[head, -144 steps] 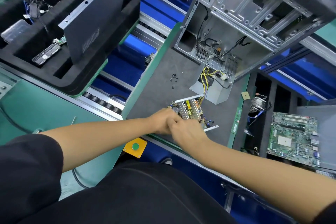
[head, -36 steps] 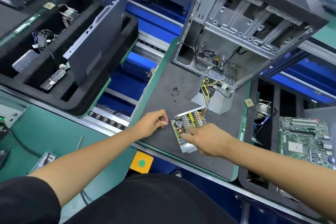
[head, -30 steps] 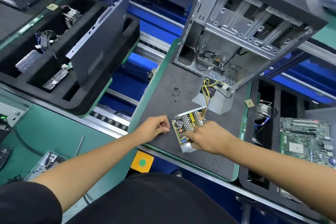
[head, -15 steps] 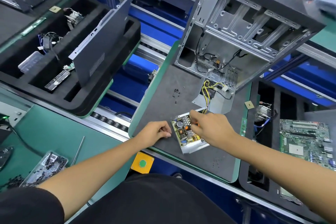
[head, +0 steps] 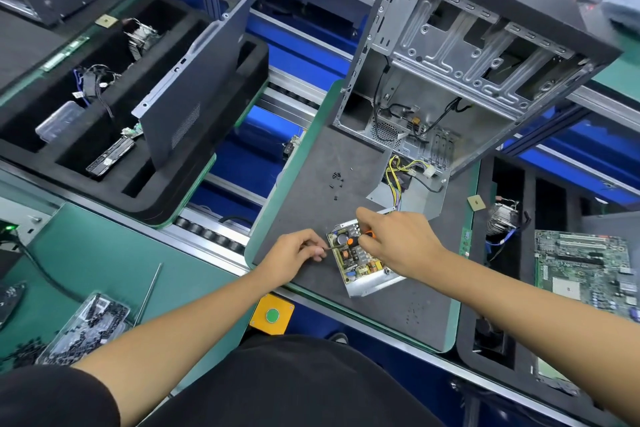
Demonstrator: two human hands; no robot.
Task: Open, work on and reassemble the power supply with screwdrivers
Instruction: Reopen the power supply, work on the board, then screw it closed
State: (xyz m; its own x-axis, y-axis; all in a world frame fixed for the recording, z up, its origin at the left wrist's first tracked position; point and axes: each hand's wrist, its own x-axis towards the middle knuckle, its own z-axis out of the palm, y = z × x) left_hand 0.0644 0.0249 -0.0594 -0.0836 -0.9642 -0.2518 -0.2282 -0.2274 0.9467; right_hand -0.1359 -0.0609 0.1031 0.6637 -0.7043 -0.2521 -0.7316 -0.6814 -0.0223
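Observation:
The opened power supply [head: 360, 263] lies on the grey mat [head: 311, 204], its circuit board exposed in a metal tray. Yellow wires [head: 394, 170] run from it toward its metal cover [head: 419, 198] behind. My right hand [head: 398, 243] grips an orange-and-black screwdriver [head: 358, 238] over the board's left part. The screwdriver's thin tip points left toward my left hand [head: 294, 253], whose curled fingers pinch near the tip at the board's left edge. What the left fingers hold is too small to tell.
An open computer case [head: 467, 62] stands behind the mat. Several black screws [head: 336, 180] lie loose on the mat. A motherboard [head: 585, 274] sits in the right foam tray. A side panel [head: 197, 87] leans in the left foam tray. A screw box [head: 86, 326] sits near left.
My right hand moved from the board's near right side up to its far left part and now holds the screwdriver there. My left hand stayed at the board's left edge.

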